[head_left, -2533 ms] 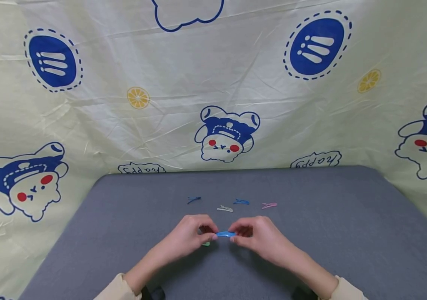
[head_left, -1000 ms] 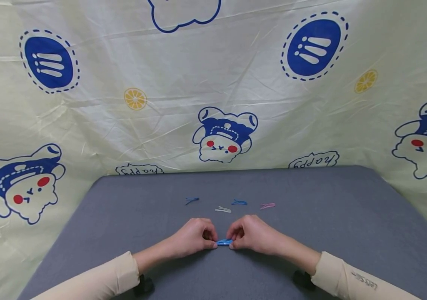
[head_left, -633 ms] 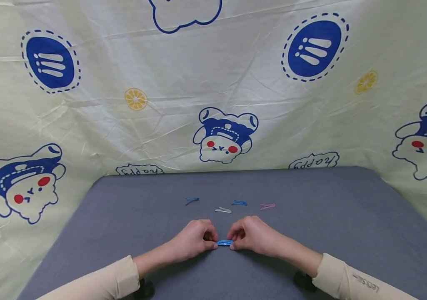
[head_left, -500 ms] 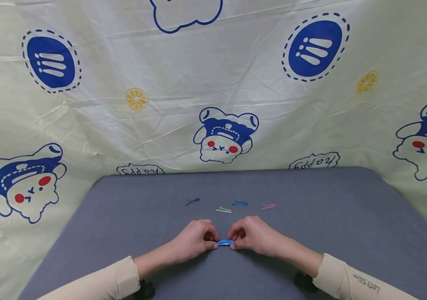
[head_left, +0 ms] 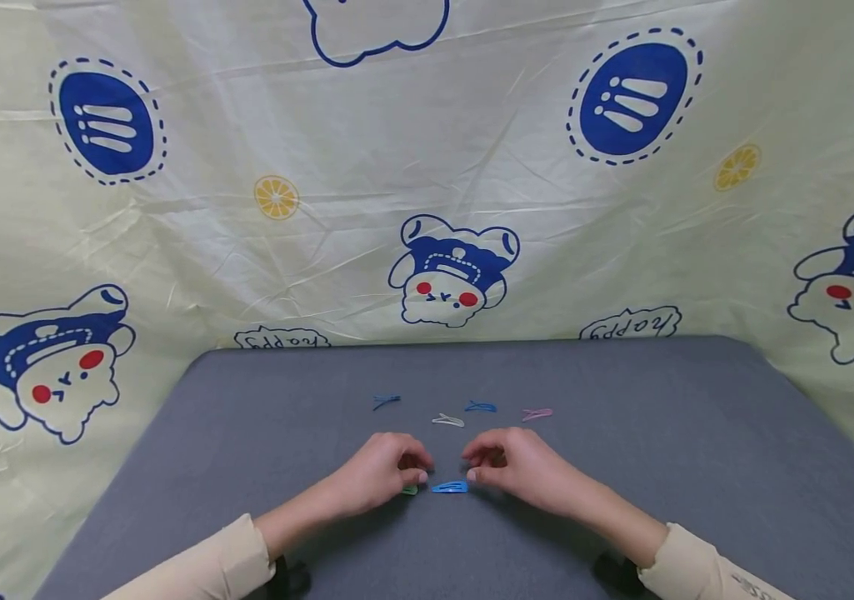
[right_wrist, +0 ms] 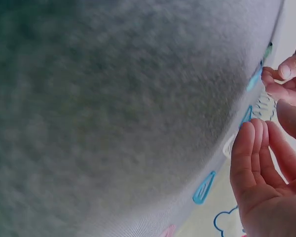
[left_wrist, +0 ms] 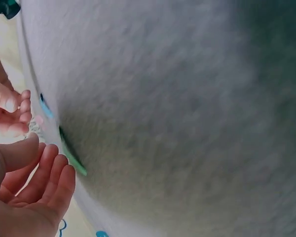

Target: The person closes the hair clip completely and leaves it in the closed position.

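Note:
A light-blue snap hair clip [head_left: 450, 487] lies flat on the grey table, in the gap between the two hands. My left hand [head_left: 382, 472] hovers just left of it with thumb and fingers apart, holding nothing. Partly hidden under that hand is a green hair clip [head_left: 410, 491], which shows more fully as a green strip [left_wrist: 73, 157] in the left wrist view. To the right of the blue clip, my right hand [head_left: 520, 462] is loosely curved, fingertips very near the clip's end. Nothing is between its fingers in the right wrist view, where the hand [right_wrist: 269, 173] looks relaxed.
Farther back on the table [head_left: 284, 433] lie a dark-blue clip [head_left: 387, 402], a white clip [head_left: 448, 420], a blue clip [head_left: 481, 407] and a pink clip [head_left: 537, 413], their arms spread. A patterned curtain [head_left: 352, 275] hangs behind the table's far edge.
Both hands pinched the blue clip's ends earlier and lowered it to the table. Now they have let go and drawn slightly apart; the clip lies there, and the green clip shows again.

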A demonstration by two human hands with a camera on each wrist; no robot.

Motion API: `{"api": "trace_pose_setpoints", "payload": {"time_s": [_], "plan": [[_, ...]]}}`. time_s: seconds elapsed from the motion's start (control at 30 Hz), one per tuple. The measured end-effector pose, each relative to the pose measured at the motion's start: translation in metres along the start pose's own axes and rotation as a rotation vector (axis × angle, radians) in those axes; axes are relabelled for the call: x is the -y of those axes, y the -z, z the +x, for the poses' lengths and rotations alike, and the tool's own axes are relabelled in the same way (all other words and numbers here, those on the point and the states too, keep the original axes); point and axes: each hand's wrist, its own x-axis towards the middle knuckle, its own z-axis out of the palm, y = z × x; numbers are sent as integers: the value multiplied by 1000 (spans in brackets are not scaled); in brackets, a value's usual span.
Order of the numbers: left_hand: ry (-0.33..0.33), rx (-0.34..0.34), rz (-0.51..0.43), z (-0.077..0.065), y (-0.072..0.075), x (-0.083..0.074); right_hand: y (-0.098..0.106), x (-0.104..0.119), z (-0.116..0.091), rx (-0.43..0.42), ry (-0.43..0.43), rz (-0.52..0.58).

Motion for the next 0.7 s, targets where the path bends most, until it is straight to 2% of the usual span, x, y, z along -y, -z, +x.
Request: {"api": "trace_pose_setpoints", "payload": {"time_s": [0.17, 0.33, 0.7], "plan": [[57, -21, 3, 6, 7, 3, 5, 0, 2, -74, -9, -45], [71, -54, 25, 15, 10, 11, 5, -3, 9, -134, 8, -88], [105, -110, 20, 40, 12, 20, 5, -9, 30, -163, -11, -164]]}}
